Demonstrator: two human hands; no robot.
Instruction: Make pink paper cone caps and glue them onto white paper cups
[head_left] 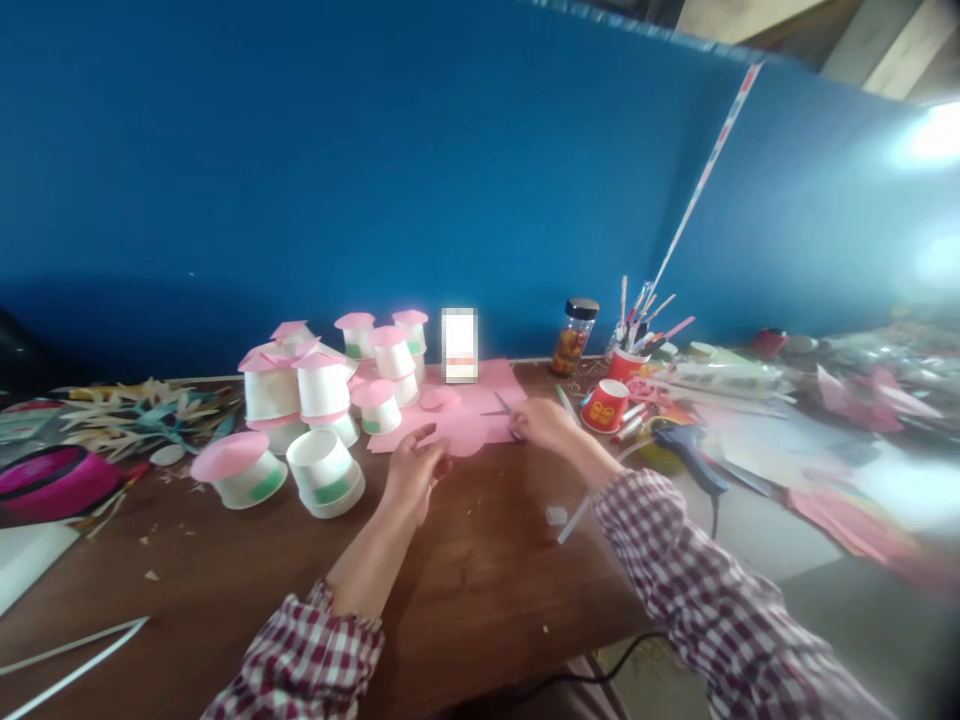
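Note:
Scissors (498,409) with their blades apart are in my right hand (551,427), its fingers closed round the handles. My left hand (416,470) pinches the near edge of a pink paper piece (466,436) with a curved outline. Under and behind it lie larger pink paper sheets (487,380), and a small pink disc (440,400) rests on them. Just left of my left hand stands a white paper cup stack with a green patch (324,472). Beside it leans a similar cup topped by a pink paper disc (229,457).
More pink-topped white cups (271,392) crowd the left. A lidded jar (575,337), a red cup (604,405), a holder of brushes and pens (630,362) and a glue gun (694,460) sit to the right. Plastic bags (847,345) are piled at far right. A blue wall (337,170) rises behind.

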